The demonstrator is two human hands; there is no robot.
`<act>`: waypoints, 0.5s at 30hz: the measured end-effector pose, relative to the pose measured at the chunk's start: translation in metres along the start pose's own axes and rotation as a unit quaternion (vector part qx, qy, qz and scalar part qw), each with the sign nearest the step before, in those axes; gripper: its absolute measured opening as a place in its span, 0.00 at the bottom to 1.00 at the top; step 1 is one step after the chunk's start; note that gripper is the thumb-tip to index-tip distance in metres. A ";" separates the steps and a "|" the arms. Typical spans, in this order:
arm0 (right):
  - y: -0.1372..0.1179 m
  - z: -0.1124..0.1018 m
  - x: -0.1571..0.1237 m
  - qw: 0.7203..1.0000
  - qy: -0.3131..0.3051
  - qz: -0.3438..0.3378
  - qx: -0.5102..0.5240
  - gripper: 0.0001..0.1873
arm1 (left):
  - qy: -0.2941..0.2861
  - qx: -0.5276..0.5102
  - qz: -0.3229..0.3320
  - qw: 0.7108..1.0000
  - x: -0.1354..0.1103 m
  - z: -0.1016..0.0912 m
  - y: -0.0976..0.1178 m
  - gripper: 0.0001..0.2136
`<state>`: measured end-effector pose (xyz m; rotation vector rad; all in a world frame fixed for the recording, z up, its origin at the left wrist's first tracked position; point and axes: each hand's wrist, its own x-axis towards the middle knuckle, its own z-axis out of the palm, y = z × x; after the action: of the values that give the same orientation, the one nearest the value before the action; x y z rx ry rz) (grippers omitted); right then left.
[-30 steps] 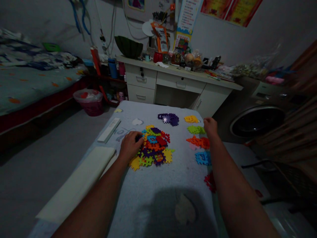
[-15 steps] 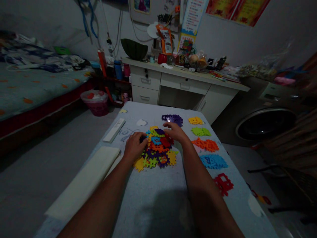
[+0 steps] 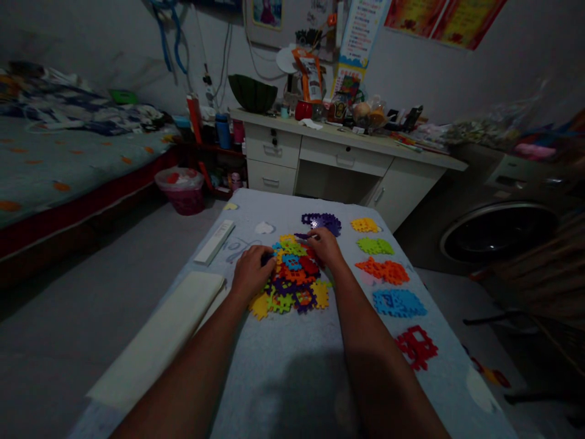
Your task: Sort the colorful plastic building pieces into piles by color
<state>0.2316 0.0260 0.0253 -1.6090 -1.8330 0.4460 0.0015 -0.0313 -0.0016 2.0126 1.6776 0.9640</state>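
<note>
A mixed pile of toothed plastic building pieces (image 3: pixel 292 277) in yellow, green, red, blue and purple lies mid-table. At its left edge my left hand (image 3: pixel 252 269) is closed on a dark piece (image 3: pixel 265 259), mostly hidden by the fingers. Over the pile's far right side, my right hand (image 3: pixel 326 245) pinches a flat purple piece (image 3: pixel 301 236). Just beyond that hand is a group of purple pieces (image 3: pixel 326 224). Down the right side lie yellow pieces (image 3: pixel 365 225), green pieces (image 3: pixel 375 246), orange pieces (image 3: pixel 384 271), blue pieces (image 3: pixel 406 303) and red pieces (image 3: pixel 417 347), grouped by colour.
A white narrow box (image 3: pixel 214 242) and a long pale folded sheet (image 3: pixel 159 341) lie along the table's left edge. Behind the table stands a cluttered white desk (image 3: pixel 274 149). A washing machine (image 3: pixel 500 207) is at right, a bed (image 3: pixel 68 164) and pink bin (image 3: pixel 181 192) at left.
My right hand has closed on a purple piece from the top of the pile and lifted it slightly. My left hand has stayed at the pile's left edge.
</note>
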 end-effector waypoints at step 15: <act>0.049 0.008 0.017 0.948 0.160 0.193 0.194 0.19 | -0.004 0.001 -0.008 1.000 0.000 0.000 0.001 0.11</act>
<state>0.2626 0.0535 -0.0076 -1.6426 -1.1086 0.6309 0.0019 -0.0316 -0.0011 1.9981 1.6889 0.9485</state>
